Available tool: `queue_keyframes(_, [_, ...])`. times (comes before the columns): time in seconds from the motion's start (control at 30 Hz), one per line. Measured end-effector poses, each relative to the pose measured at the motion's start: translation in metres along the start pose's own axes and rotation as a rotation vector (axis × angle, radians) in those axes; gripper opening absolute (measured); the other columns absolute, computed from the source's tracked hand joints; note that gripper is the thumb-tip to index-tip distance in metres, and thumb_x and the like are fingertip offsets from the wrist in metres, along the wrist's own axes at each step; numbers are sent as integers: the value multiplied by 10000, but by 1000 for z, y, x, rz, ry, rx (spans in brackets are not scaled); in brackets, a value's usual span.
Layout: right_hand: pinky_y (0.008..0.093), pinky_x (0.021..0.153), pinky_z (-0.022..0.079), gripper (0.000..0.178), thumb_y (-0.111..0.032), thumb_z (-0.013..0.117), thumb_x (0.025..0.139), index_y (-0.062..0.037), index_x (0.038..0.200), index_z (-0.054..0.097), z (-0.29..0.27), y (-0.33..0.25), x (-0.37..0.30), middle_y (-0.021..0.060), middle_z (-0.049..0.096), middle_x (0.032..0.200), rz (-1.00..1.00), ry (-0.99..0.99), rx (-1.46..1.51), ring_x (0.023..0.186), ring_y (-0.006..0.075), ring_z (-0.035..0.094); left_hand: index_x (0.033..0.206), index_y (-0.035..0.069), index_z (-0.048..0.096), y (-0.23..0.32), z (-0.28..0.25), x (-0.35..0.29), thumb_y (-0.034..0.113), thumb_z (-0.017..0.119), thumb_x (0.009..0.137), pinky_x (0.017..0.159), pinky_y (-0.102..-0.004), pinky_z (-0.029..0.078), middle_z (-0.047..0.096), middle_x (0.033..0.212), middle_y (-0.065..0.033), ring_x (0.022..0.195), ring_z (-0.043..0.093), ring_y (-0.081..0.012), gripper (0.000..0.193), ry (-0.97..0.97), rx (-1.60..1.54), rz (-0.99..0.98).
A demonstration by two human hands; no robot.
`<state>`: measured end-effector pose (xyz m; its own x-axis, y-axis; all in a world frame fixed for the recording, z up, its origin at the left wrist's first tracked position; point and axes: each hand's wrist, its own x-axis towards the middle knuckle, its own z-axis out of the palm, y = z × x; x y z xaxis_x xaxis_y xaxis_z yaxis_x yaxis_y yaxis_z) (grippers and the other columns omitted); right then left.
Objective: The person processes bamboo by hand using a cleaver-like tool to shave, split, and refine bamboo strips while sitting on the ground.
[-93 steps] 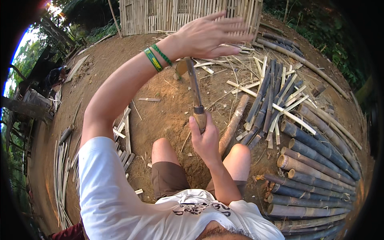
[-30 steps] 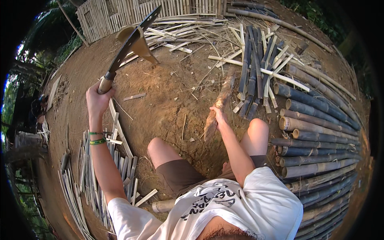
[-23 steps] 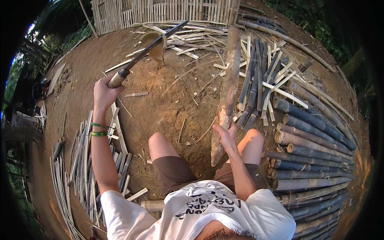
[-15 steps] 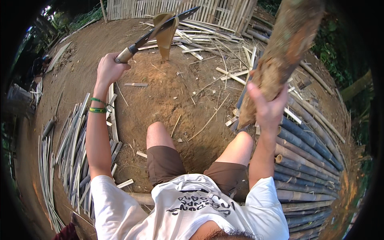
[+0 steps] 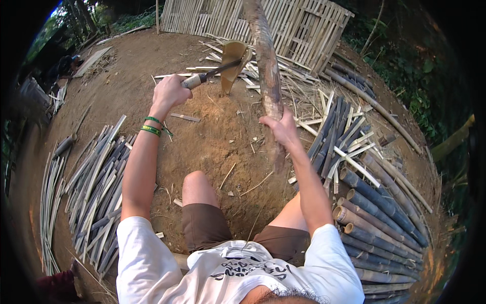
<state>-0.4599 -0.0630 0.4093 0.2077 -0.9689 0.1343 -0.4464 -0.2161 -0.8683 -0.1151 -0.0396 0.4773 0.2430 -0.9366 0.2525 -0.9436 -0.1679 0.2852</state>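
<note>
My left hand (image 5: 170, 95) is closed around the pale wooden handle of a machete (image 5: 215, 71). Its dark blade runs to the right, into the split bamboo piece (image 5: 230, 78) standing upright on the bare ground ahead of me; how deep it sits is hard to make out. My right hand (image 5: 284, 130) grips the lower part of a thick, rough-barked log (image 5: 268, 71). The log stands nearly upright and rises past the right side of the bamboo, its lower end blurred by motion.
Dark bamboo poles (image 5: 385, 228) lie stacked at my right, with split strips (image 5: 349, 147) heaped beyond them. More strips (image 5: 101, 187) lie at my left. A slatted bamboo panel (image 5: 298, 30) stands at the back. Maroon cloth (image 5: 58, 288) shows at the lower left.
The log has swung left from the far right and now stands beside the bamboo piece. The machete has come down and right, its blade now lower against the bamboo.
</note>
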Motion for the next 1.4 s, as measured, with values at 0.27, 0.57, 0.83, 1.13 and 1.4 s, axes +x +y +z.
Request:
queue_keyframes(0.27, [311,850,503,571,-224,814,738,35,1201,603,-9,-31,-41,100,695,1011,-69,-16,97,878,180,644,1093,170,793,-22,-29,-12,331,845,620,831,-432,548,751,923,-156,918,712,-333,503,20,-111,10])
queue_keyframes(0.57, [341,905,508,613,-182,813,751,51,1263,568,-41,-59,-98,116,682,1099,-151,10,269,975,190,650,780,3,651,1,-85,14,142,838,671,552,-311,444,590,651,-21,563,557,-129,256,-219,-508,126])
queue_keyframes(0.83, [360,885,535,567,-153,758,813,62,1290,537,-109,-136,-104,155,664,1114,-575,430,336,964,240,673,791,-16,653,47,-84,20,84,791,681,522,-323,456,601,632,-51,530,576,-153,203,-209,-376,126])
queue_keyframes(1.13, [341,807,561,393,-122,743,828,30,1169,619,-136,-135,-97,162,688,1007,-651,543,260,864,236,678,798,-35,672,78,-67,29,110,784,668,557,-355,484,630,629,-86,568,617,-190,225,-172,-363,217])
queue_keyframes(1.4, [334,704,572,642,-304,778,784,54,1257,533,-113,-47,-92,125,657,919,61,82,312,767,207,667,893,-51,716,91,-13,30,152,770,663,647,-401,527,681,688,-169,648,682,-288,311,-67,-264,251])
